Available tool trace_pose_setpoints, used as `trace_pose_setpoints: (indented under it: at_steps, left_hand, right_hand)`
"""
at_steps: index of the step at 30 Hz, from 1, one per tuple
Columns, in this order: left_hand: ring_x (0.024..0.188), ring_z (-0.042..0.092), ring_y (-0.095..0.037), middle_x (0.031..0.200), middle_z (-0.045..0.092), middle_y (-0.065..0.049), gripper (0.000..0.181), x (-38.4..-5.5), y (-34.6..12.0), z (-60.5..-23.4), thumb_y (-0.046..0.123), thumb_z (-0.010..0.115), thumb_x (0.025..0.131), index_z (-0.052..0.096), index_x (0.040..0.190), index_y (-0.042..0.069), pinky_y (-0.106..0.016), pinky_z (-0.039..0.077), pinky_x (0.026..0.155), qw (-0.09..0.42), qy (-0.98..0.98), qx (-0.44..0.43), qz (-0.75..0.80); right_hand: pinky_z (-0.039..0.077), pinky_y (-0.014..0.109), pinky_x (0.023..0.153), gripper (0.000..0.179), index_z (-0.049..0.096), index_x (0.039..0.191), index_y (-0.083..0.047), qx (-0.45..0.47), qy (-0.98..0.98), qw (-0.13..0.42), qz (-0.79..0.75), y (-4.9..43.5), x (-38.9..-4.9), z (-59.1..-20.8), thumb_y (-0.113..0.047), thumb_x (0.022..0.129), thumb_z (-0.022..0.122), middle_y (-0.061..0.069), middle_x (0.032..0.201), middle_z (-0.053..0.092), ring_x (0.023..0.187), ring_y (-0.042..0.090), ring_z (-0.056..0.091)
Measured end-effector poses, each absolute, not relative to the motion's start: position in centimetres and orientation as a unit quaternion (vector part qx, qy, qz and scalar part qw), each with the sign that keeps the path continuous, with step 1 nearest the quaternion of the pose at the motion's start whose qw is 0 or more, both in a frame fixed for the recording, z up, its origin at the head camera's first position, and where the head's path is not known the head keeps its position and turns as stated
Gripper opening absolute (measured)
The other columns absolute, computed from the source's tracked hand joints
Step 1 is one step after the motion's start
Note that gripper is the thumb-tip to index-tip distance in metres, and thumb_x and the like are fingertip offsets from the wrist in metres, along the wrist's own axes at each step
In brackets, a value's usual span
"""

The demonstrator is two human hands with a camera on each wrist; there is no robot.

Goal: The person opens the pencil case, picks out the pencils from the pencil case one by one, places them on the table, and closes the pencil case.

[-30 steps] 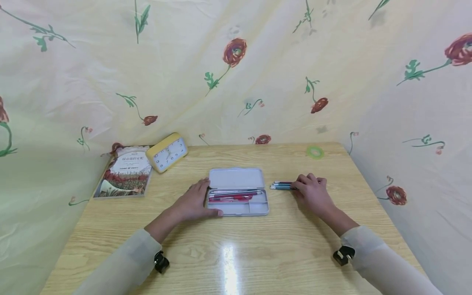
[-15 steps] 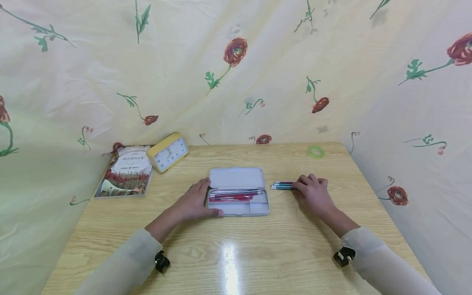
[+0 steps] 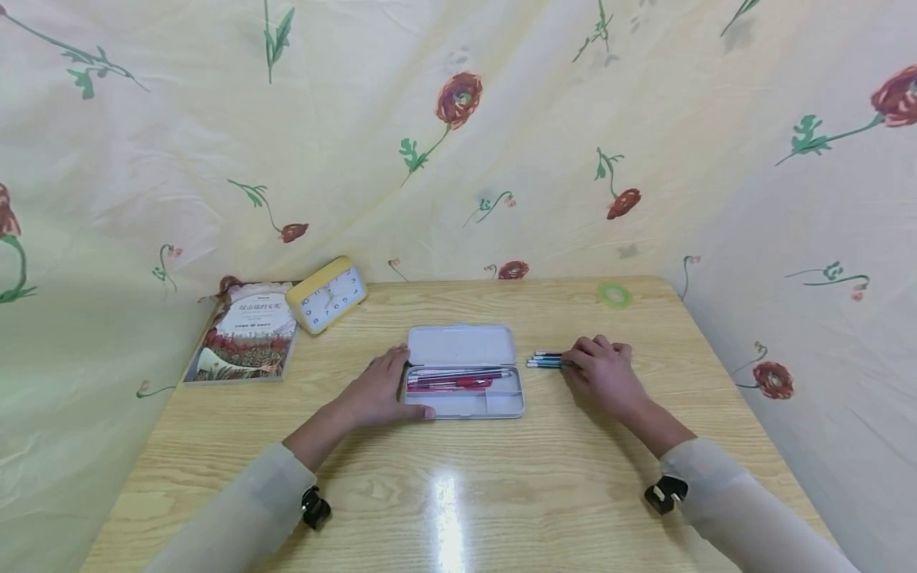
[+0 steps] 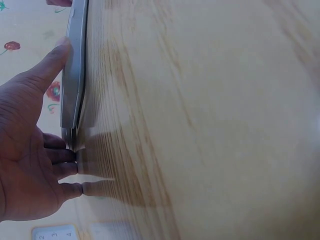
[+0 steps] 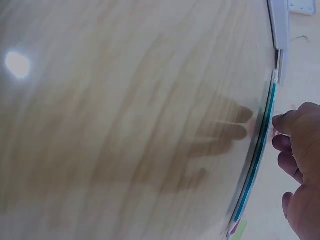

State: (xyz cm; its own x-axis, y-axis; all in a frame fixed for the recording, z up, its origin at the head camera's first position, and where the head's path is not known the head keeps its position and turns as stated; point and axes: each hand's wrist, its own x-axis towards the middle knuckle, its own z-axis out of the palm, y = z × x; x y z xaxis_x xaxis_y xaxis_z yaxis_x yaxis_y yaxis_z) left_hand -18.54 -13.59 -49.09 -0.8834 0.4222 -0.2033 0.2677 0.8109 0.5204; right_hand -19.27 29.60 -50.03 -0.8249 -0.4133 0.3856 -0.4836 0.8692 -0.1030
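Note:
A pale pencil case [image 3: 505, 405] lies with its lid [image 3: 462, 345] raised back, its back compartment holding pencils and a red pen [image 3: 473, 383]. My left hand [image 3: 372, 394] is around the case's left end, thumb against the front edge. In the left wrist view its thumb [image 4: 54, 62] touches the side wall of the case, and its other fingers lie spread past the corner. Several pencils [image 3: 544, 360] lie right of the case, their left ends showing. Over them is my right hand [image 3: 605, 378], fingers bent downward. In the right wrist view its fingertips come right up to a teal pencil [image 5: 260, 145].
A yellow-framed clock [image 3: 326, 296] leans by a book [image 3: 243, 338] at the back left of the wooden table [image 3: 372, 493]. A green tape roll [image 3: 614, 295] lies at the back right. Flowered cloth [image 3: 358, 119] hangs behind the table and along its sides.
My right hand has shifted slightly left over the pencils, covering a little more of them. The left hand and the pencil case have stayed in place.

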Motion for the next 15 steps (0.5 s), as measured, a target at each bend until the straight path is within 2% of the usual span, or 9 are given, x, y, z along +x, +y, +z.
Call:
trace_pose_setpoints:
  at_steps: [15]
  left_hand:
    - [0.170, 0.024, -0.045, 0.184, 0.022, -0.023, 0.134, -18.6, -13.5, -49.0, 0.076, 0.083, 0.085, 0.022, 0.174, -0.003, -0.063, 0.033, 0.135, 0.159, 0.938, 0.180, 0.251]
  right_hand:
    - [0.051, 0.064, 0.086, 0.017, 0.084, 0.106, -0.012, 0.309, -0.929, 0.170, 0.112, 23.7, -19.9, -48.9, -0.014, 0.091, 0.091, 0.005, 0.103, 0.074, 0.093, 0.027, 0.059]
